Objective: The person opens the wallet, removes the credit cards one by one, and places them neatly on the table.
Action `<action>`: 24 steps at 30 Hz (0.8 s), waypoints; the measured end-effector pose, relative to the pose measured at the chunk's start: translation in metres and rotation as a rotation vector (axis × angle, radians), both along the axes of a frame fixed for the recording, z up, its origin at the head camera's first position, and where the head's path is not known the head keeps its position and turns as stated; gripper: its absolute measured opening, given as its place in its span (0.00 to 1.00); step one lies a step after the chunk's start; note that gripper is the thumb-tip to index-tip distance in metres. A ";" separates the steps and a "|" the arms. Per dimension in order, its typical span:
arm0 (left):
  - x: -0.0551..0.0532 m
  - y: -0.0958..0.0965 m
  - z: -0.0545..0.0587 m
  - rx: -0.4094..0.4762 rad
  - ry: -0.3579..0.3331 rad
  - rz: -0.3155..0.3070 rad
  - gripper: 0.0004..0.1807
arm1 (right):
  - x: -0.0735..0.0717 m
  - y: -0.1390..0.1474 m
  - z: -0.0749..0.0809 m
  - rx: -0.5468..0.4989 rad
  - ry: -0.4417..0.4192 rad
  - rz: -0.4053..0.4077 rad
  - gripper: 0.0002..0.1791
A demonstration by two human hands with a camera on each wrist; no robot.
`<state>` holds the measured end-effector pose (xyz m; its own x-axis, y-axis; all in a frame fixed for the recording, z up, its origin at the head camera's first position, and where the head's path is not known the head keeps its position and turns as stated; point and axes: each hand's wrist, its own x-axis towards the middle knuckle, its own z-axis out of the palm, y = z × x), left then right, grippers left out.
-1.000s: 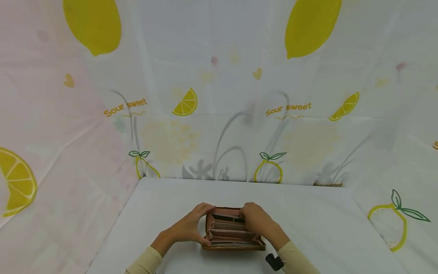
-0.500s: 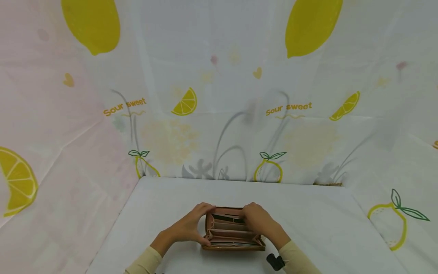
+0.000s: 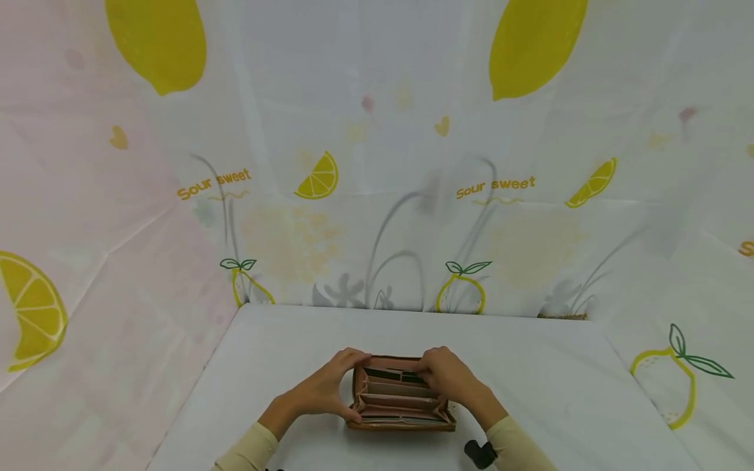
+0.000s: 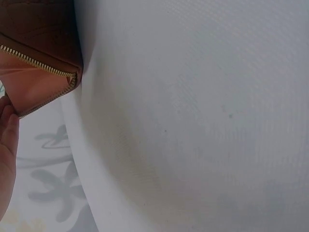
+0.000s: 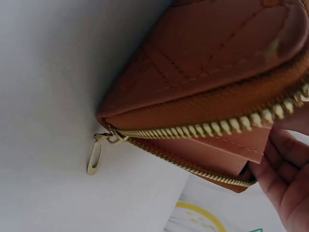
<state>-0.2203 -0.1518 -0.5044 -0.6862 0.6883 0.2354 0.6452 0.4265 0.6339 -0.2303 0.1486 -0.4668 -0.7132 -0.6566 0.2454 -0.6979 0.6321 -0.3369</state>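
A brown zip-around wallet (image 3: 406,426) stands unzipped on the white table, its pink-brown compartments facing up. My left hand (image 3: 324,391) grips its left end, thumb on the near edge and fingers at the far edge. Dark cards (image 3: 383,375) show in the slots along the far inner panel. At the right end of those slots, my right hand (image 3: 450,378) has its fingers curled at a dark card (image 3: 412,377); the fingertips are partly hidden. A gold zipper pull (image 5: 95,157) hangs from the wallet's side in the right wrist view.
The white tabletop (image 3: 548,386) extends around the wallet. Behind and beside it hangs a cloth (image 3: 377,248) printed with lemons. A black object (image 3: 480,454) sits at my right wrist by the sleeve.
My right hand has shifted slightly right, uncovering more of the dark card at the slots. The left hand and the wallet have stayed nearly still.
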 end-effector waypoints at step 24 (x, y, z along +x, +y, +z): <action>0.000 0.001 -0.003 -0.004 0.021 0.000 0.58 | -0.004 0.005 0.009 -0.183 0.168 -0.085 0.05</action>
<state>-0.2204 -0.1510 -0.5074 -0.6811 0.6892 0.2471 0.6586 0.4291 0.6182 -0.2346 0.1532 -0.4579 -0.7030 -0.5302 0.4740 -0.7009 0.6298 -0.3349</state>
